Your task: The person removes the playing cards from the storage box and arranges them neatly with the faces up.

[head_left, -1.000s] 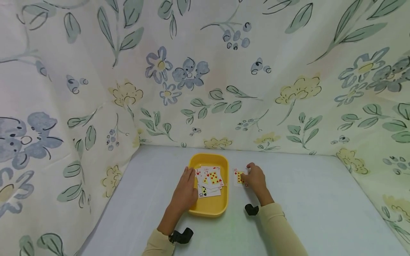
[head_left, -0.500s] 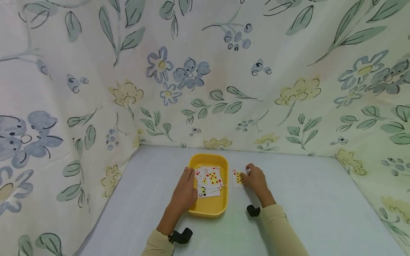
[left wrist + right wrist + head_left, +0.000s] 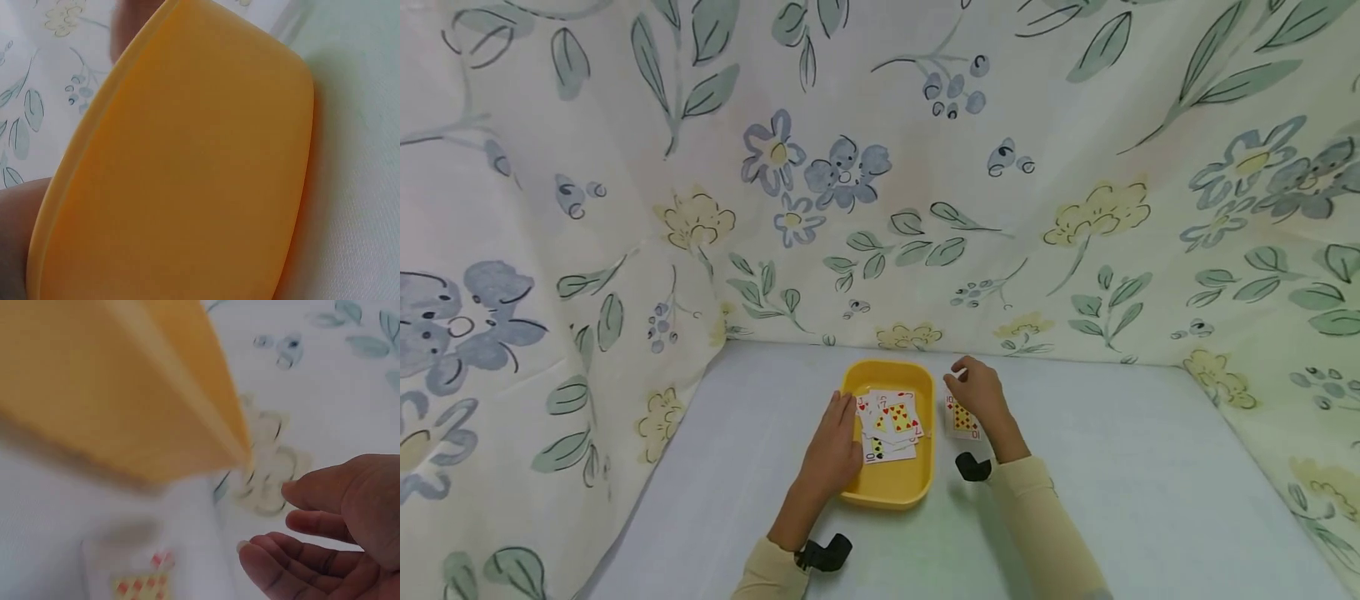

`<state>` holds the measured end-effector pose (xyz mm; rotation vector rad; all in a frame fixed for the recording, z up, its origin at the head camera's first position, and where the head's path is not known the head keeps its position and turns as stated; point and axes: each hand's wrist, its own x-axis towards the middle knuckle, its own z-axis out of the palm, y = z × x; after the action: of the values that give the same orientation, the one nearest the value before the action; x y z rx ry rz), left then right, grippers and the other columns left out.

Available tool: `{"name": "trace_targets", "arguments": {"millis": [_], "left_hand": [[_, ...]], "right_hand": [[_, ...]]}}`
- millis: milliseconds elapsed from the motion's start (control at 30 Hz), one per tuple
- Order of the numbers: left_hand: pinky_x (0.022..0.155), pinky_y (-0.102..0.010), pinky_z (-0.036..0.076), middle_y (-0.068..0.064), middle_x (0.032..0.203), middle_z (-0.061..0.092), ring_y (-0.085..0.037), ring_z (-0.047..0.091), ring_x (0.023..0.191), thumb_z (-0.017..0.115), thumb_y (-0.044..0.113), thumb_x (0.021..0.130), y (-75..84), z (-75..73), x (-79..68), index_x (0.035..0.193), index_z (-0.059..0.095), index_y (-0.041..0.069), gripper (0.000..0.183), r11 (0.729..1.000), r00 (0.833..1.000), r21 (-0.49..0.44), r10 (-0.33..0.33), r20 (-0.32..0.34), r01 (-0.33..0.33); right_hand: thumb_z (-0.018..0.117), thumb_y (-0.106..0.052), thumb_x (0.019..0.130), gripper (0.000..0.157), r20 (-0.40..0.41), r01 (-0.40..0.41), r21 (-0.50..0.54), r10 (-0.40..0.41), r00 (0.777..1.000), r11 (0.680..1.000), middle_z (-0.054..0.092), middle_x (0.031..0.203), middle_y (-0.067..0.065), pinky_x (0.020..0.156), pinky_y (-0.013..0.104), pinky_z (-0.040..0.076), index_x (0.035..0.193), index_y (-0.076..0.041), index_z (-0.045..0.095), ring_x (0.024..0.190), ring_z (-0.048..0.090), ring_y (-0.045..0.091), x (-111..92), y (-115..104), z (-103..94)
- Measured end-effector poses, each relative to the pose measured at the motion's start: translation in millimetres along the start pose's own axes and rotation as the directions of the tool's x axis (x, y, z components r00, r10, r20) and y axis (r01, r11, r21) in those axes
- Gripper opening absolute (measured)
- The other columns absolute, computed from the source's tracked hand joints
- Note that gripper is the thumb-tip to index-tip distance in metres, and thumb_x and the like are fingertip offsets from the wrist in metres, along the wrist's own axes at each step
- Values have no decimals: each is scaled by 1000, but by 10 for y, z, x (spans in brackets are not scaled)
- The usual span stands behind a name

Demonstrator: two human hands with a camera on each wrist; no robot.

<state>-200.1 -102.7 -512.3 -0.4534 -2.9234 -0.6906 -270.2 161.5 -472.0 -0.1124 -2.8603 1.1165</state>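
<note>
A yellow plastic tray [image 3: 887, 487] stands on the table with several playing cards [image 3: 891, 421] piled inside, a seven of hearts on top. My left hand [image 3: 831, 450] lies along the tray's left rim, fingers straight and together; the left wrist view is mostly filled by the tray's side wall [image 3: 187, 156]. To the right of the tray a ten of diamonds [image 3: 963, 422] lies face up on the table. Just above its far end hovers my right hand [image 3: 981, 392], loosely bent. In the right wrist view the thumb and fingers of that hand [image 3: 356, 525] are apart, holding nothing.
The table [image 3: 1120, 483] has a pale cloth surface. A floral fabric [image 3: 925, 208] hangs behind it and along both sides. A black wrist camera [image 3: 826, 552] is on the left wrist, another camera [image 3: 973, 467] on the right.
My right hand has come off the ten of diamonds and moved up and left, uncovering most of the card. The left hand, the tray and its cards have stayed in place.
</note>
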Motion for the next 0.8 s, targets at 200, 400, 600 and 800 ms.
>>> {"name": "trace_targets", "arguments": {"millis": [200,400,600,800], "left_hand": [[123,-48,23,-18,165,29,-32,17,155,54,6,95,5,-1,5,157,33,-5,66,1000,1000,-4,-14,0,14],[122,-49,23,-18,165,29,-32,18,155,55,6,95,6,-1,-7,157,33,-6,66,1000,1000,-29,-3,-2,3],[122,-49,24,-21,163,31,-34,20,154,55,4,94,-8,-3,-11,155,34,-8,65,998,998,-30,45,-33,-46],[122,-48,23,-19,164,30,-33,18,155,56,4,95,-12,-2,-17,156,33,-7,66,999,999,-24,37,-13,-37]], "right_hand": [[68,-10,96,21,20,127,-7,-126,992,992,66,89,13,61,35,55,113,1,69,69,60,24,67,-455,83],[66,0,91,17,87,193,-72,-186,979,979,64,86,10,59,32,53,107,1,71,68,57,22,70,-715,296],[67,0,90,17,163,198,-191,-168,972,961,70,99,11,71,37,56,106,-1,71,79,60,23,49,-725,552],[72,-3,89,9,212,164,-287,-105,972,944,66,88,8,67,35,51,97,-2,69,75,57,22,69,-630,757]]}}
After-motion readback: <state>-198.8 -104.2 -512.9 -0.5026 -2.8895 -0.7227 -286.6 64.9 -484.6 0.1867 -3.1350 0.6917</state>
